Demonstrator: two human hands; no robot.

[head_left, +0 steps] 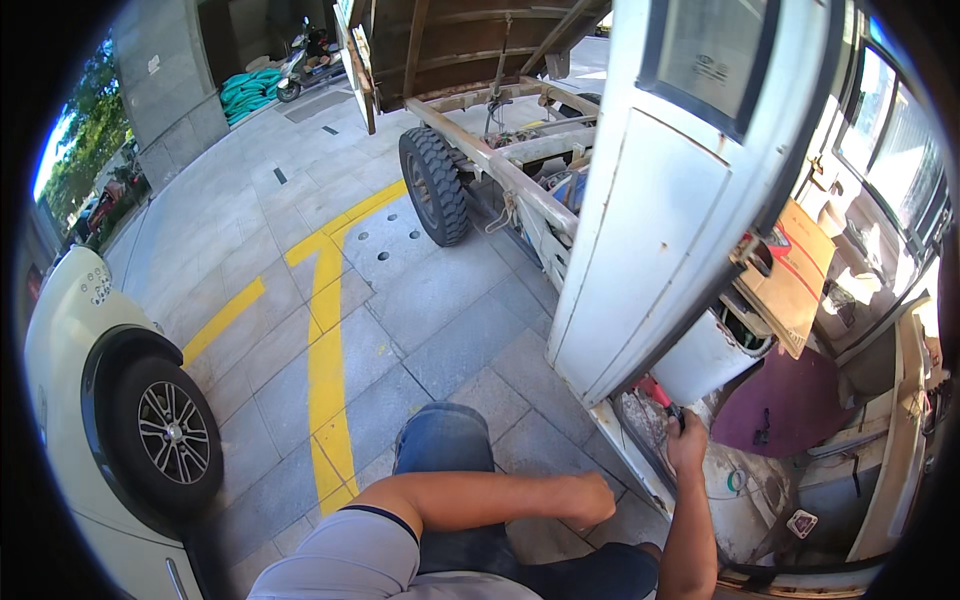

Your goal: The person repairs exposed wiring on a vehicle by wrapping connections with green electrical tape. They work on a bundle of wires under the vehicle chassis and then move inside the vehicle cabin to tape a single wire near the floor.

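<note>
My right hand (687, 442) is closed round the black end of a slim red-and-black tool (657, 392), whose exact kind I cannot make out. It points up and left, beside the lower edge of the open white truck door (640, 240) and over the worn cab floor (725, 480). My left hand (592, 500) is curled into a fist above the paving, left of the door sill. Whatever it may hold is hidden. A white bin-like container (705, 355) stands just beyond the tool, with a cardboard piece (800, 270) above it.
Purple matting (785, 405) and a green ring (737, 481) lie in the cab. Behind the door are the truck's bare frame (500, 165), a rear wheel (433, 187) and the raised bed (470, 45). A pale car (90, 400) stands left, past yellow ground lines (328, 350).
</note>
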